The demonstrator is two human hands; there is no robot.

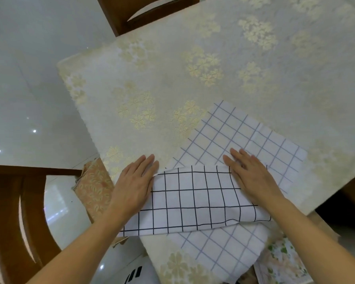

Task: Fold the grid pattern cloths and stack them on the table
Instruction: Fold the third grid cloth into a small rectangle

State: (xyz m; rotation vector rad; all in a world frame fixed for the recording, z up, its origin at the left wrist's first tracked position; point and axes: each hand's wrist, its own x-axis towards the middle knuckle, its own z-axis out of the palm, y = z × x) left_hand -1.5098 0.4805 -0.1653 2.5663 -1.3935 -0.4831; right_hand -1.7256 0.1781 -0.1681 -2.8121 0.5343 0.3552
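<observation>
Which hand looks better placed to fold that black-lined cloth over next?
Probably the left hand: it rests flat at the black-grid cloth's free left edge, while the right hand presses its top.

You have a white cloth with a bold black grid folded over, lying flat at the near edge of the surface. It rests on top of a second white cloth with a fainter blue-grey grid, which spreads out flat beyond it and hangs down over the near edge below it.
</observation>
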